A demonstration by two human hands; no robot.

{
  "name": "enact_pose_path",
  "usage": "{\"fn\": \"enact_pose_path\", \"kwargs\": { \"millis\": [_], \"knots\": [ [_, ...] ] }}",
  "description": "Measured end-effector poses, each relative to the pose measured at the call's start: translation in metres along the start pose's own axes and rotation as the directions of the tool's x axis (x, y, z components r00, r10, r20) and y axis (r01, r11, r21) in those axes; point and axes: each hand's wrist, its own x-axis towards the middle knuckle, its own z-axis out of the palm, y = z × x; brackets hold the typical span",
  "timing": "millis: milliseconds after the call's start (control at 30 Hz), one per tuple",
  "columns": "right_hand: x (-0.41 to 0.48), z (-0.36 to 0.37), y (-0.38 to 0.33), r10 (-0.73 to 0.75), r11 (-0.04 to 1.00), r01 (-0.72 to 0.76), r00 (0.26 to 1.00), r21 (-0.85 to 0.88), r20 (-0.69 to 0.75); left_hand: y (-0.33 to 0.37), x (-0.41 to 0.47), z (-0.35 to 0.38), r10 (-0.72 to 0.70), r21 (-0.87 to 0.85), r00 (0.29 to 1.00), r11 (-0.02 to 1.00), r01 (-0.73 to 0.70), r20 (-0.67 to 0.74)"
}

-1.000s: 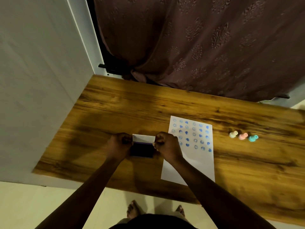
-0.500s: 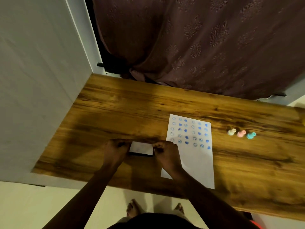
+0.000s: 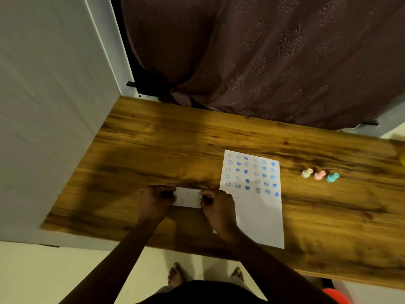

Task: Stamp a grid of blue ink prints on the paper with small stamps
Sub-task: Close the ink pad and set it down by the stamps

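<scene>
Pressing the ink pad case [image 3: 188,197] between left hand [image 3: 156,199] & right hand [image 3: 217,205], fingers clamped on its ends, just left of the paper [image 3: 258,207]; grid approx. half done, stamps [image 3: 320,175] idle to paper's right; next, prob. grab one w/ care.

A dark brown patterned curtain [image 3: 274,58] hangs beyond the far edge of the wooden surface [image 3: 153,145]. A white wall panel [image 3: 48,106] stands at the left. Pale floor [image 3: 72,275] shows below the near edge, with something red [image 3: 335,296] at the near right.
</scene>
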Motion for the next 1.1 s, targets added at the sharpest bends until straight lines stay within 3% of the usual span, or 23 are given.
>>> {"fn": "enact_pose_path", "kwargs": {
  "millis": [533,800,1100],
  "knots": [
    [0.011,-0.037,0.008,0.136,0.97,-0.123,0.99,0.21,-0.048,0.046,-0.012,0.019,0.087,-0.033,0.996,0.996,-0.088,-0.034],
    [0.016,-0.114,0.056,0.177,0.975,-0.138,0.957,0.177,-0.229,0.097,-0.017,0.1,0.096,-0.094,0.995,0.991,-0.092,0.03],
    [0.009,-0.209,0.138,0.296,0.952,-0.249,0.901,0.179,-0.318,0.144,-0.04,0.22,0.198,-0.176,0.974,0.968,-0.176,0.111]
  ]
}}
